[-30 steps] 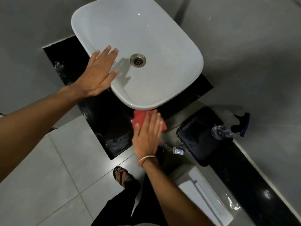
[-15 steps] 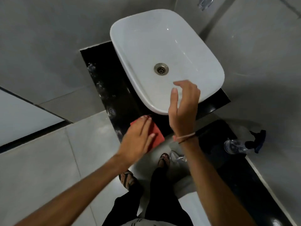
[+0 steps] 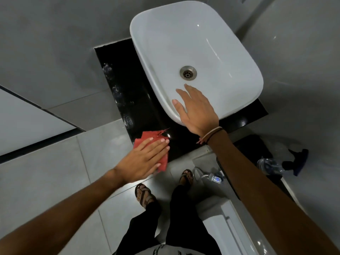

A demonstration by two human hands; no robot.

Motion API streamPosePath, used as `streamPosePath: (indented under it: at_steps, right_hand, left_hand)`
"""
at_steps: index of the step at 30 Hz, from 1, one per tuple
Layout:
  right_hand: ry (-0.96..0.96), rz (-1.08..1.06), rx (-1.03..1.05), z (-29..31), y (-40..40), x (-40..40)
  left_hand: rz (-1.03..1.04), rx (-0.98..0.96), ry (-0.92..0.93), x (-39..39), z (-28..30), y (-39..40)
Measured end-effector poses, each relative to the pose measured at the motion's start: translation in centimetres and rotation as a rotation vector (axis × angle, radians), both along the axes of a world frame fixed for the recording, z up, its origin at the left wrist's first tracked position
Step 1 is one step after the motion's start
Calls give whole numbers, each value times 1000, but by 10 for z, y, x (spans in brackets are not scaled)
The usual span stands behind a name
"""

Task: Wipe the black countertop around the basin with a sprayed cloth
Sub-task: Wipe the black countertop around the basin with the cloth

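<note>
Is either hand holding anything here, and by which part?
Left hand presses flat on the red cloth, covering its near half. Right hand holds nothing.

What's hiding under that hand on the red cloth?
Under the left hand lies the red cloth, pressed flat at the corner of the black countertop. The hand covers most of the cloth, and the countertop beneath it cannot be seen.

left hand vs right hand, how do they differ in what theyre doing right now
The left hand lies flat on the red cloth, pressing it onto the black countertop; the right hand holds nothing and rests on the white basin rim. The right wrist wears a thread bracelet; the left wrist is bare. Both are open-palmed, fingers extended.
</note>
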State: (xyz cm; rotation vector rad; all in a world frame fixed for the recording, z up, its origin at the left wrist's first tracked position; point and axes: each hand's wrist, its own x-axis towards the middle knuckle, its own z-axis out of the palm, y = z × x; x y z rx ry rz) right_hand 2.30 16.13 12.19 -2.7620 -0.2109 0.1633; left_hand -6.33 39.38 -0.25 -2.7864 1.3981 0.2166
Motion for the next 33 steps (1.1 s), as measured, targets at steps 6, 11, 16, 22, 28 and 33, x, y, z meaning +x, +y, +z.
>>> streamPosePath:
  at_steps: [6,11,16,22,28,33]
  right_hand:
    - [3,-8,-12,3,-1,0]
    - [-25,-51,-11,-3,2,1]
    - [-120,-58,-8,-7,5,-3]
    - [-116,-44,-3,-7,6,-4]
    - [-74,-26,-12,-3,5,-4]
    - [-167,-36,-26,-8,6,-7]
  left_hand:
    - [179,-35,-21,-15,24,-12]
    - [957,-178,161,-50,32,-73]
    - [1041,-131,94,-43,16,-93]
    - [472,-96,42,-1,0,-17]
    - [226,24,33,62,26,27]
    - [868,-249,159,13,29,-25]
